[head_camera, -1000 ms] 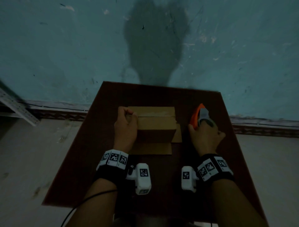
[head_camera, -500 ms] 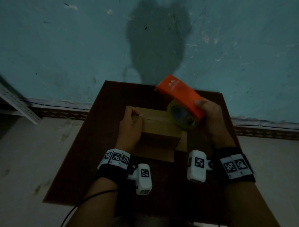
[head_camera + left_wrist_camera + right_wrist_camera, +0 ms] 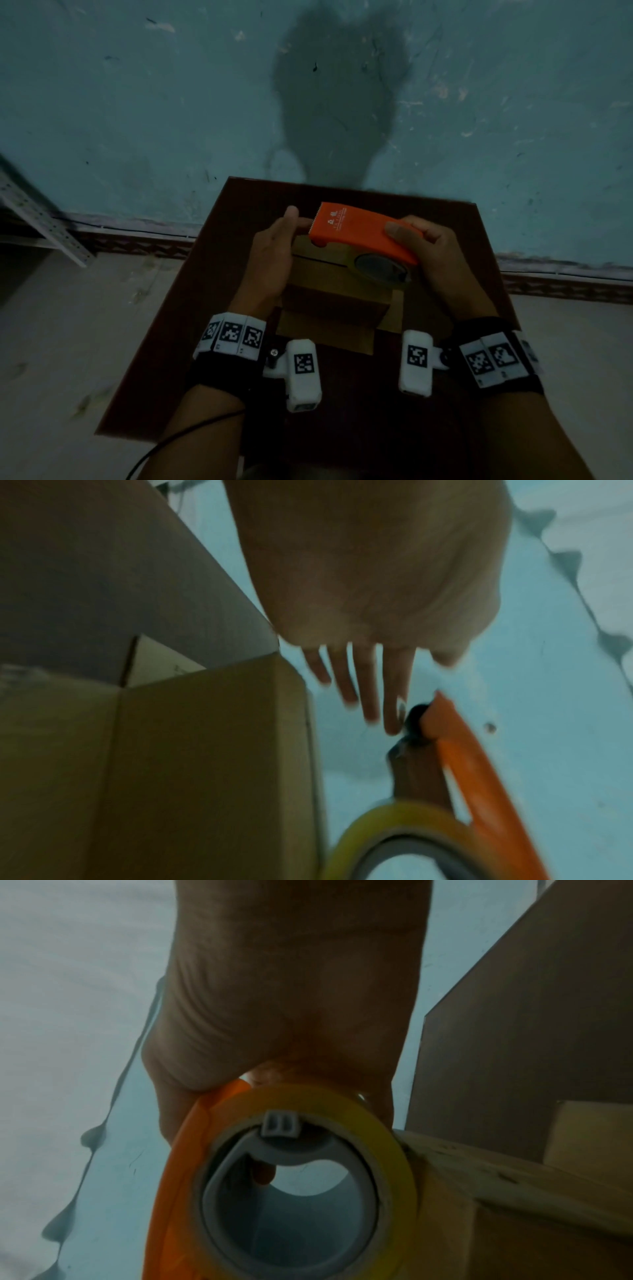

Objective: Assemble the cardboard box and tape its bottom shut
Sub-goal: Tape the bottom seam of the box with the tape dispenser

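Observation:
A small cardboard box [image 3: 318, 274] stands on the dark brown table [image 3: 219, 342] with its folded flaps on top and a seam across them. My right hand [image 3: 411, 240] grips an orange tape dispenser [image 3: 363, 233] by its rear and holds it above the box. Its yellowish tape roll [image 3: 380, 270] hangs just over the box top. My left hand [image 3: 294, 222] reaches up with straight fingers to the dispenser's toothed front end. In the left wrist view the fingertips [image 3: 390, 723] touch the dispenser [image 3: 479, 777] tip beside the box [image 3: 205, 750]. The right wrist view shows the roll [image 3: 342, 1104] close up.
A loose flap of the box [image 3: 325, 332] lies flat on the table towards me. A teal wall [image 3: 171, 102] stands right behind the table. A perforated metal rail [image 3: 41, 219] leans at the far left. Bare floor [image 3: 68, 342] surrounds the table.
My right hand lifted the dispenser from the table right of the box and swung it over the box. My left hand let go of the box's left edge and rose to the dispenser's front end.

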